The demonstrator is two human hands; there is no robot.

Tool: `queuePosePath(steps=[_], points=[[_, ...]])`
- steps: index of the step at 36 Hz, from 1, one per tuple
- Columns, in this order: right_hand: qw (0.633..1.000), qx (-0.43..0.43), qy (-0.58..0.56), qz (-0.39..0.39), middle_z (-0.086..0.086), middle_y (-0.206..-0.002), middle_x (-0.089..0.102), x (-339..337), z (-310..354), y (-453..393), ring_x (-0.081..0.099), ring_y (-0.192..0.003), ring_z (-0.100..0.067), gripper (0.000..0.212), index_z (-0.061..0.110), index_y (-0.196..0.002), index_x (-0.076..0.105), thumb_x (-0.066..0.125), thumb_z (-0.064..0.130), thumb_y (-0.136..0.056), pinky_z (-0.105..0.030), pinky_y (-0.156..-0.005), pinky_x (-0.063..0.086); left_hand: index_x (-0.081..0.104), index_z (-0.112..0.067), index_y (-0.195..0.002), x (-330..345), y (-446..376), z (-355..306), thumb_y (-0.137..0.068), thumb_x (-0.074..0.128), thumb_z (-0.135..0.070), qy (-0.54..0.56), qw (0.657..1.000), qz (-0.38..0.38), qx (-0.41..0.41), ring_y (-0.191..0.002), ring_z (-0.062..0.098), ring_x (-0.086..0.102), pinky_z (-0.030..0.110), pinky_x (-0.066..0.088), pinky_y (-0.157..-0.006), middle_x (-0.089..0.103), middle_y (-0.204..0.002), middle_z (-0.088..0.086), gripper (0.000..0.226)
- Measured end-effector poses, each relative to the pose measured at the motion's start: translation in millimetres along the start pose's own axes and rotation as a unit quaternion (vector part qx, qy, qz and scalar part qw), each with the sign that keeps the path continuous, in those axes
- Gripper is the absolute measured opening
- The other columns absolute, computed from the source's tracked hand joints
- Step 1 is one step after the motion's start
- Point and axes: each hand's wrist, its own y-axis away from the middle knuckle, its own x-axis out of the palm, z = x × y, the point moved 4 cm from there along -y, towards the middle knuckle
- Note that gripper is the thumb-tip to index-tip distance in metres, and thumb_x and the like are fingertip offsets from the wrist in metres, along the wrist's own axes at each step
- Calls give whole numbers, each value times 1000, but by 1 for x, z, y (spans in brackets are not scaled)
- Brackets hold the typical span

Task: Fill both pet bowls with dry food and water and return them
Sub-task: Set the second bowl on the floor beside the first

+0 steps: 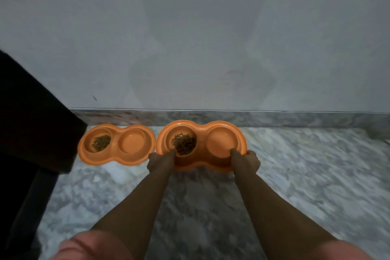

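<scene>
We've got both hands on the right feeder point(201, 143): left hand point(159, 161) and right hand point(247, 161) curled over its near rim, thumbs inside. Kibble left cup, water right, so we keep it level and lower it gently beside the other feeder point(116, 143), close to the wall point(211, 38).

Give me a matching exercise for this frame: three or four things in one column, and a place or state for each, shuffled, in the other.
Things:
1. left double bowl
2. right double bowl
3. dark furniture
4. marble skirting

Places or states:
A. runs along the foot of the wall
B. gripped at its near rim by the left hand and right hand
C. stands at the left edge
D. lies on the floor, untouched

Pairs: 1-D, 2-B, 3-C, 4-A
</scene>
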Motion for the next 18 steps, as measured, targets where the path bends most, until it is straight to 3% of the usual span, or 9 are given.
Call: queuePosePath(steps=[2, 8, 18], points=[[1000, -2, 0, 4, -19, -135, 43, 14, -9, -17, 54, -112, -38, 59, 5, -135, 44, 64, 26, -84, -45, -91, 46, 36, -4, -141, 8, -18, 7, -85, 67, -34, -10, 1000, -10, -4, -116, 42, 55, 50, 52, -94, 51, -133, 23, 70], [1000, 10, 17, 20, -17, -137, 45, 47, -26, -56, 52, -116, -34, 55, 4, -137, 44, 59, 26, -89, -32, -77, 36, 36, -6, -144, 24, -56, 15, -88, 64, -35, -35, 999, -34, 0, -125, 39, 49, 46, 46, -101, 49, -138, 21, 69], [998, 21, 46, 22, -18, -126, 54, 77, -34, -82, 56, -107, -33, 49, 5, -129, 52, 59, 26, -85, -31, -73, 37, 42, -1, -139, 30, -84, 20, -92, 57, -36, -83, 996, -28, -13, -123, 37, 50, 42, 43, -100, 52, -133, 20, 60]])
